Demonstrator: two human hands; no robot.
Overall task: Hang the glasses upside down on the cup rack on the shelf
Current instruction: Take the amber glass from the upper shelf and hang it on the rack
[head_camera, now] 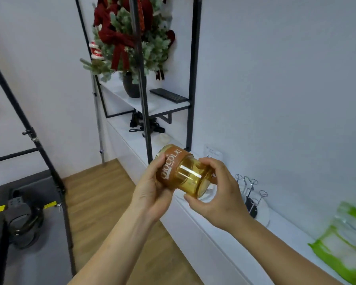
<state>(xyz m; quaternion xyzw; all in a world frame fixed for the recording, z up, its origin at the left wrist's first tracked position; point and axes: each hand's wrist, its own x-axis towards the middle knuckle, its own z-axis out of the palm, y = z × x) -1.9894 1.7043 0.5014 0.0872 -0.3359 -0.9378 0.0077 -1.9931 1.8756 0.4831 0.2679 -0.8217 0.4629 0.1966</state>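
Observation:
An amber glass (185, 173) with a brown band reading "CHOCOLAT" lies tilted on its side in the air above the white shelf (224, 239). My left hand (152, 190) grips its banded end from the left. My right hand (218, 194) wraps the other end from the right. Behind my right hand stands the cup rack (253, 194), a set of thin metal prongs with looped tips on a white round base; its left part is hidden by my hand.
A green and clear plastic bag (343, 241) lies on the shelf at the right. A black metal frame (144, 99) rises at the back with a potted Christmas tree (130, 38) and a dark keyboard (169, 95). Wood floor (103, 198) lies to the left.

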